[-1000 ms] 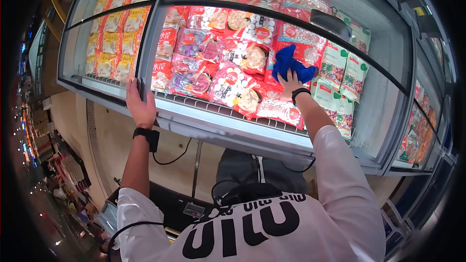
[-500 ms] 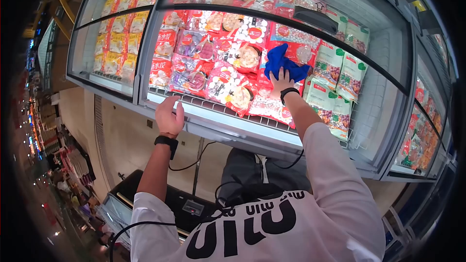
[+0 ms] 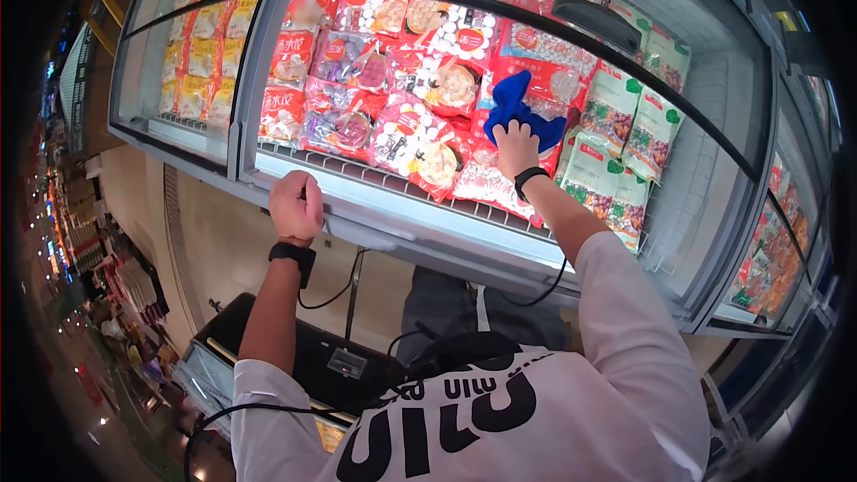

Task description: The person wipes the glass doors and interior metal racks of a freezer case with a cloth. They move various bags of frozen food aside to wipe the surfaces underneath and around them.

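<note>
My right hand [image 3: 518,150] is inside the freezer, its fingers curled on a bunched blue cloth [image 3: 521,109]. The cloth lies over red bags of frozen food [image 3: 491,174], with green-and-white bags [image 3: 611,103] just to its right. At the front rim of the chest freezer [image 3: 428,230], my left hand [image 3: 296,205] is closed like a fist, with nothing visible in it. Its fingertips are partly hidden. Both wrists wear black bands.
A black-framed glass lid [image 3: 500,7] with a dark handle [image 3: 596,21] crosses the freezer's upper part. Yellow bags [image 3: 198,58] fill the left section. Below stands a black case [image 3: 321,357] with cables, and a wire rack [image 3: 366,168] lines the freezer's front.
My right hand's fingers have curled from spread to gripping the blue cloth. My left hand has closed and shifted slightly left along the rim. The view has moved a little.
</note>
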